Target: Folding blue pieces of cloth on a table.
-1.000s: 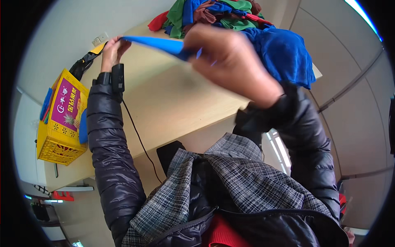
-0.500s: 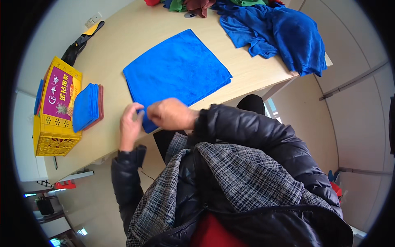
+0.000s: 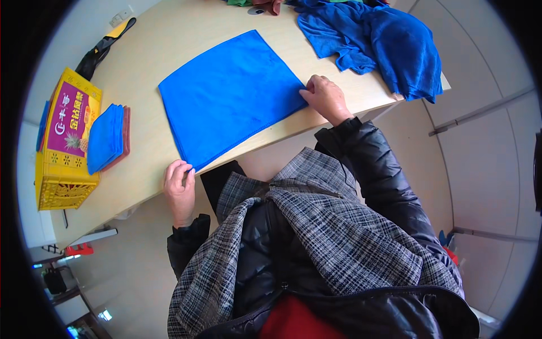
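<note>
A bright blue cloth [image 3: 231, 93] lies spread flat, roughly square, on the pale wooden table. My left hand [image 3: 179, 193] pinches its near left corner at the table's front edge, thumb and fingers together. At the cloth's right corner, my right hand [image 3: 328, 100] grips the edge between thumb and curled fingers. The near hem runs fairly straight between the two hands.
On the left stands a yellow and purple crate [image 3: 68, 124], with folded blue cloths [image 3: 107, 138] and a reddish-brown one [image 3: 125, 133] upright against it. A heap of darker blue cloths [image 3: 395, 53] hangs over the table's right end. A black and yellow item [image 3: 101, 53] lies behind the crate.
My right hand has moved from beside the left hand to the cloth's right corner. The near left corner, bunched before, now lies spread out. My left hand has shifted slightly nearer me.
</note>
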`<state>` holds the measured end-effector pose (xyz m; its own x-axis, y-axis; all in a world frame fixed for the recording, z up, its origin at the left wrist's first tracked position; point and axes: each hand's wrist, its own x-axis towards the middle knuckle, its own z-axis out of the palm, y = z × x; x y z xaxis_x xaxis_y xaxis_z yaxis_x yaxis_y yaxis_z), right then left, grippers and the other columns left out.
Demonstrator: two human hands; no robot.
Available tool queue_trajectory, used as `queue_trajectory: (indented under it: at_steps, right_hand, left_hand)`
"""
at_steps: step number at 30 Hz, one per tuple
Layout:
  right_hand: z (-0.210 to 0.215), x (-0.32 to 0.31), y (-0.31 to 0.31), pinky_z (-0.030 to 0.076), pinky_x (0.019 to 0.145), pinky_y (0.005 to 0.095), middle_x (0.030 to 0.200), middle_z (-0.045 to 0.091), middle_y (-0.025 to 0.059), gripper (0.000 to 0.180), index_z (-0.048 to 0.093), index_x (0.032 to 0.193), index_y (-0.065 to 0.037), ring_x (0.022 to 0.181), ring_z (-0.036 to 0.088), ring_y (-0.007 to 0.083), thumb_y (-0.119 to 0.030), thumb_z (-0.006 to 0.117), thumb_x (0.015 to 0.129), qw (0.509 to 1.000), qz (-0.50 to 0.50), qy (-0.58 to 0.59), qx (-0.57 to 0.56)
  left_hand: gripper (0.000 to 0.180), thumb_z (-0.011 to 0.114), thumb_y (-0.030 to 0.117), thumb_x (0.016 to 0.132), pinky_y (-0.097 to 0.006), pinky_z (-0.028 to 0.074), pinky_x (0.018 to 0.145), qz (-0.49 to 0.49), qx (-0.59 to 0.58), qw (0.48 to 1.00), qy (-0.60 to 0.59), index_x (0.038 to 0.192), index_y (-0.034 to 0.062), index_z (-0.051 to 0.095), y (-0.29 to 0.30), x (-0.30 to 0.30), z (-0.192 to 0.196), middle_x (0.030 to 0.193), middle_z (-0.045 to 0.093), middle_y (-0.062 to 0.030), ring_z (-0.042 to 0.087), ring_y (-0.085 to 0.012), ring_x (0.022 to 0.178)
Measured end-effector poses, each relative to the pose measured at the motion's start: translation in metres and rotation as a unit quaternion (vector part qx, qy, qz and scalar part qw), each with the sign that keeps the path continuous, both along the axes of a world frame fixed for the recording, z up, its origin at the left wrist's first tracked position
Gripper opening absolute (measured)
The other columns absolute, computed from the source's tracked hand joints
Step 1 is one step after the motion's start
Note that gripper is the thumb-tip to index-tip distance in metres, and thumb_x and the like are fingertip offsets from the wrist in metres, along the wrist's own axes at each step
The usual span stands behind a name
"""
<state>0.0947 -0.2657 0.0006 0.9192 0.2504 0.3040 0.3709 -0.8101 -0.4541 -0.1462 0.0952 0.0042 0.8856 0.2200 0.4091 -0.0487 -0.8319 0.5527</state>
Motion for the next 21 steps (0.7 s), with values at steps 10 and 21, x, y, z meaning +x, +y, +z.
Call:
queue_trajectory:
  at_steps: [10,21]
  right_hand:
    - [-0.002,0.017,0.002,0.054,0.068,0.0430,0.082,0.071,0.0174,0.020,0.068,0.090,-0.003,0.074,0.070,0.0337,-0.021,0.071,0.084,1.000,0.003,0.014,0.002]
    - [-0.009,0.003,0.002,0.051,0.054,0.0264,0.074,0.065,0.0051,0.011,0.066,0.094,-0.001,0.063,0.063,0.0133,-0.011,0.068,0.090,0.981,0.009,0.141,0.136]
  left_hand:
    - [0.004,0.066,-0.002,0.089,-0.038,0.052,0.081,0.000,0.028,0.999,-0.034,0.092,-0.0009,0.063,-0.006,0.008,0.005,0.101,0.064,-0.0149,0.065,-0.0318,0.092]
    - [0.006,0.065,0.000,0.090,-0.040,0.051,0.082,-0.028,0.138,0.987,-0.072,0.094,0.0010,0.062,0.005,-0.006,0.001,0.101,0.063,-0.0122,0.064,-0.0316,0.094]
